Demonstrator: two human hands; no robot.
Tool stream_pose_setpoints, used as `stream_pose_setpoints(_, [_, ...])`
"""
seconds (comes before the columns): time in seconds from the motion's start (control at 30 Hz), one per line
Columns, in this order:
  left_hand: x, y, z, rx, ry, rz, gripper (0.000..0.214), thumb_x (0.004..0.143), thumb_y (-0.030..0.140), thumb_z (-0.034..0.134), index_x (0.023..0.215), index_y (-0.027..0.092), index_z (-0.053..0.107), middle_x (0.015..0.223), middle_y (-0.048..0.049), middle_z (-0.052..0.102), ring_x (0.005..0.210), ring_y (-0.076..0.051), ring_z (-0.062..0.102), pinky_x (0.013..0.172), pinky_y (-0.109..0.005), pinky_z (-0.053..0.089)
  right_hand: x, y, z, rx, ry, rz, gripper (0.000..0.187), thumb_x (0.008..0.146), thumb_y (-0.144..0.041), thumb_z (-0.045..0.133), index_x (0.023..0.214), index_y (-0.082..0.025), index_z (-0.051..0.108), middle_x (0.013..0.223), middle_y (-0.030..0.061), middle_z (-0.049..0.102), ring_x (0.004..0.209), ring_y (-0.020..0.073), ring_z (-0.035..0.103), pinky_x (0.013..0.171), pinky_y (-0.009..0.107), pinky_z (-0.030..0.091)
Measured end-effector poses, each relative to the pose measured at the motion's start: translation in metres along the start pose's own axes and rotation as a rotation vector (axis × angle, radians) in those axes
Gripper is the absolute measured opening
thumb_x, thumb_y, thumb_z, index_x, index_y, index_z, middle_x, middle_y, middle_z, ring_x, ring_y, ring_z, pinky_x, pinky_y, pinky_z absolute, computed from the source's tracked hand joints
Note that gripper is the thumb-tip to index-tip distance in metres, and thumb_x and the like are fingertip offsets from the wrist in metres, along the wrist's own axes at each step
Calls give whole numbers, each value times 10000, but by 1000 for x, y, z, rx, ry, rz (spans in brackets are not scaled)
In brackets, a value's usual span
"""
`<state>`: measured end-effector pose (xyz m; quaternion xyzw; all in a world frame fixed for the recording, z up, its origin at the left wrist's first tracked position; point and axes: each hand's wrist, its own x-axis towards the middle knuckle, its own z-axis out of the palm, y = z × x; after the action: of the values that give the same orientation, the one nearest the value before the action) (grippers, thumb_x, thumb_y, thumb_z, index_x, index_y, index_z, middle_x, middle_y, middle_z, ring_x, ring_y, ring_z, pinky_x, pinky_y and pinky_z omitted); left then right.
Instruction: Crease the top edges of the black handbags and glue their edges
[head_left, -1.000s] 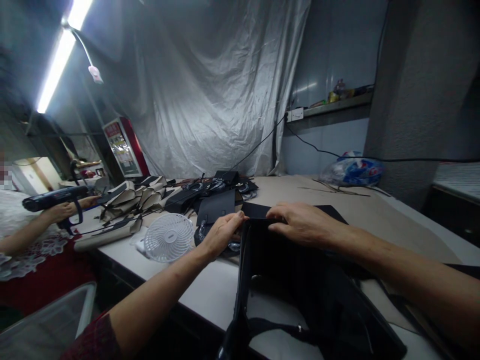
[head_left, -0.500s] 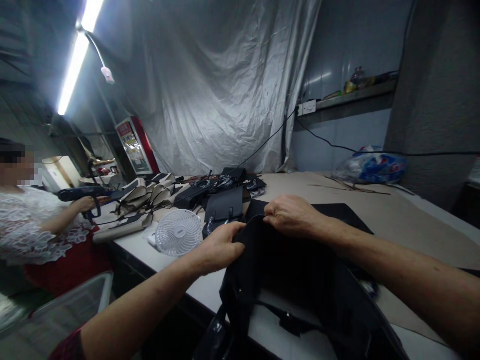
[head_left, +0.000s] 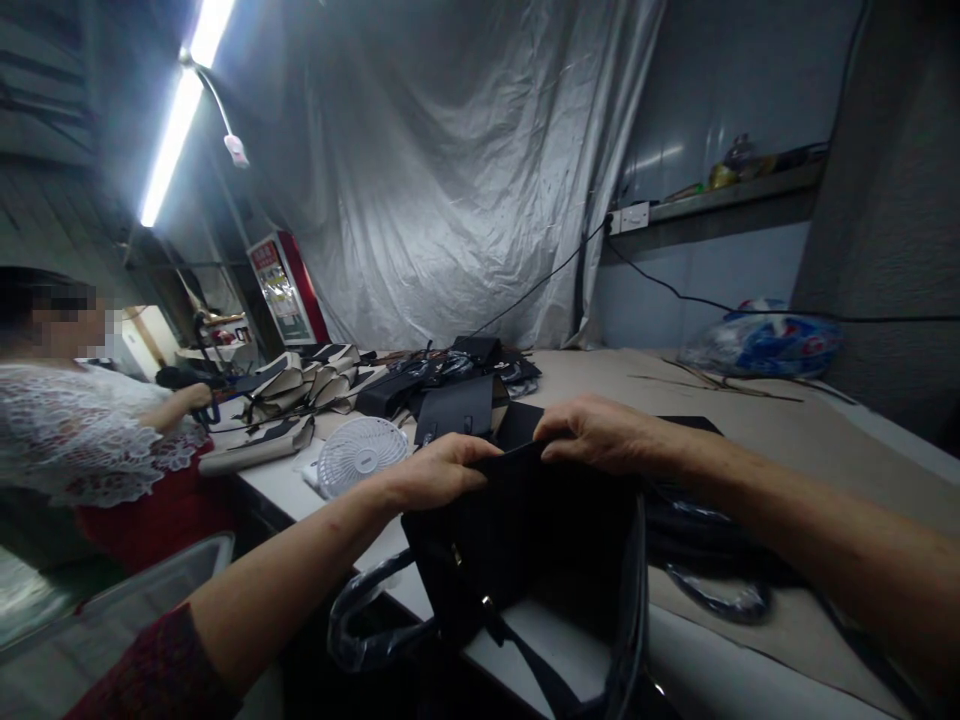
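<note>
A black bag [head_left: 525,540] hangs in front of me over the near edge of the worktable [head_left: 757,430]. My left hand [head_left: 435,472] is closed on the bag's upper rim at the left. My right hand [head_left: 600,434] pinches the same rim further right. A plastic-wrapped black handle [head_left: 360,620] loops out below the bag on the left, and a strap [head_left: 525,670] dangles under it. Another wrapped handle [head_left: 712,595] lies on the table under my right forearm.
A small white fan [head_left: 360,455] stands just left of my hands. Behind it lie black bags [head_left: 457,405] and beige-and-black bags [head_left: 292,390]. A co-worker in a white lace top [head_left: 82,440] sits at the left. A blue-white plastic bag [head_left: 765,345] lies at the far right.
The bag has been turned and lifted: its rim is now stretched level between my hands and its wrapped handle has swung out at the lower left. The co-worker's heat gun has dropped from sight.
</note>
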<state>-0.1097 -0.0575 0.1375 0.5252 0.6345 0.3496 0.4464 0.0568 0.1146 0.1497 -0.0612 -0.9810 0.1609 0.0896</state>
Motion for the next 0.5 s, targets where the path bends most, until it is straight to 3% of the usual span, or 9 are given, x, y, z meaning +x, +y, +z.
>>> stream_pose_setpoints(0.13, [3, -3, -10, 166, -35, 76, 385, 723, 106, 538, 1077, 168, 676, 886, -4, 698, 730, -117, 612, 700, -211, 482, -7, -2, 3, -117, 24, -33, 196, 802, -220, 527, 866, -191, 710, 810, 32, 677, 757, 162, 591, 699, 242, 409])
stream_pose_setpoints(0.27, [9, 5, -19, 512, -69, 251, 354, 760, 106, 513, 1069, 172, 672, 910, 5, 686, 819, -131, 604, 769, -210, 457, -10, -8, 7, -193, 62, -34, 187, 809, -201, 505, 828, -188, 690, 768, 40, 669, 719, 160, 583, 670, 243, 392])
stream_pose_setpoints(0.4, [25, 20, -12, 795, -7, 326, 263, 766, 182, 579, 1009, 177, 680, 850, 7, 680, 775, -146, 596, 703, -210, 425, -4, -13, 8, -268, 77, -20, 188, 812, -218, 499, 809, -190, 684, 740, 49, 669, 689, 166, 579, 615, 256, 358])
stream_pose_setpoints(0.5, [38, 24, 0, 986, 108, 370, 188, 807, 304, 594, 913, 197, 708, 742, 2, 668, 704, -157, 588, 629, -222, 380, 0, -12, 10, -274, 82, -24, 207, 834, -236, 480, 830, -191, 682, 764, 55, 679, 705, 173, 589, 608, 261, 350])
